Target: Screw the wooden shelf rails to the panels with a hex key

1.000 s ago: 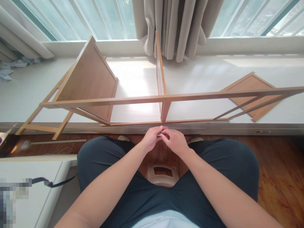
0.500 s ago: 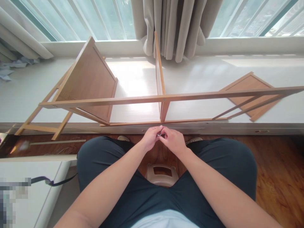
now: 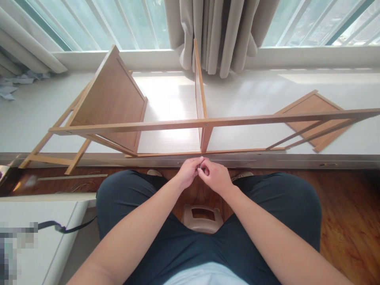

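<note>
My left hand (image 3: pixel 187 173) and right hand (image 3: pixel 216 176) meet, pinching a small metal fitting (image 3: pixel 201 166) below the wooden frame (image 3: pixel 204 122); I should hold it square and grip firmly.

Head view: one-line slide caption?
Left hand and right hand pinch a small metal part before a wooden shelf frame.

small metal piece (image 3: pixel 201 166), mostly hidden, pinched between both hands' fingertips, just below the wooden frame's lower rail (image 3: pixel 166 154)

Matt light-wood rack frame (image 3: pixel 190 123)
</note>
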Demonstrator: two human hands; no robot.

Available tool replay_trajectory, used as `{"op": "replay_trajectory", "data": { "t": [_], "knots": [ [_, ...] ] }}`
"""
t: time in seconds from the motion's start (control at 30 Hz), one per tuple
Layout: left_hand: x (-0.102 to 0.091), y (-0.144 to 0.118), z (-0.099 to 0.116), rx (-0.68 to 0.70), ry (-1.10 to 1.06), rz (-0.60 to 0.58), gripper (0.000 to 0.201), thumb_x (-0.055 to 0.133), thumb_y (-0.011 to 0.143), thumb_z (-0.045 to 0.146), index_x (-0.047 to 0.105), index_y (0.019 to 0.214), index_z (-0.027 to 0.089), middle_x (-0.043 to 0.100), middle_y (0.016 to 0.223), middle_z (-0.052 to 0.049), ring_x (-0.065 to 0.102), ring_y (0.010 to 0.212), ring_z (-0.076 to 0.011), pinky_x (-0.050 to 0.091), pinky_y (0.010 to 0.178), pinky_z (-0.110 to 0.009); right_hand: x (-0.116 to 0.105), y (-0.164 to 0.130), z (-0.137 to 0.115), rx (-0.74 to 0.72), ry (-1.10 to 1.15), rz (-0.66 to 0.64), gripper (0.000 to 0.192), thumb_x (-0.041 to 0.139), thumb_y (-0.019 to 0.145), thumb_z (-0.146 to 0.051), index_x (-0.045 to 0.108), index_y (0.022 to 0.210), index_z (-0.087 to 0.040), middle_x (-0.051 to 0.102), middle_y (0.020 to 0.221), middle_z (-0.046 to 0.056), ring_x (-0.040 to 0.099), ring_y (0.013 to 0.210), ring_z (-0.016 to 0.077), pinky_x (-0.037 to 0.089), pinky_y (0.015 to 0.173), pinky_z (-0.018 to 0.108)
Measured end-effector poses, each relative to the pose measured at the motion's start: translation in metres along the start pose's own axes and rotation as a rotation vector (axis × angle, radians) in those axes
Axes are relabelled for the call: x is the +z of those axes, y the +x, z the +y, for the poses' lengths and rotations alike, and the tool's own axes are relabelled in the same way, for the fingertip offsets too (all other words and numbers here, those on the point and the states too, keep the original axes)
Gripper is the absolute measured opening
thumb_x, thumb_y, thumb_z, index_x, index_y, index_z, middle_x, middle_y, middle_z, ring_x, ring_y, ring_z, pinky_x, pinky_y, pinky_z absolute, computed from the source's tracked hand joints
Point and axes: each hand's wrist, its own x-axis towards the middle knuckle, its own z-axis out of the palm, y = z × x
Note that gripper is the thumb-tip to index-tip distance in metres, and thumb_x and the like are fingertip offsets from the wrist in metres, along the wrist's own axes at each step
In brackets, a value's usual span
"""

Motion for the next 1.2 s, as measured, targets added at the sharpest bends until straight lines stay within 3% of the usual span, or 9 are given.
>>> {"op": "replay_trajectory", "data": {
  "t": [1.2],
  "knots": [
    [-0.0029, 0.0027, -0.0021, -0.001, -0.006, 0.002, 0.048, 0.092, 0.070, 0.048, 0.080, 0.093, 0.008, 0.071, 0.073, -0.006, 0.066, 0.066, -0.0164, 0.049, 0.068, -0.029, -0.0064, 0.0024, -0.0014, 0.039, 0.064, -0.094, 0.009, 0.062, 0.093, -0.032, 0.066, 0.091, -0.024, 0.071, 0.075, -0.001, 0.063, 0.068, 0.0185, 0.034, 0.066, 0.029]
  ]
}}
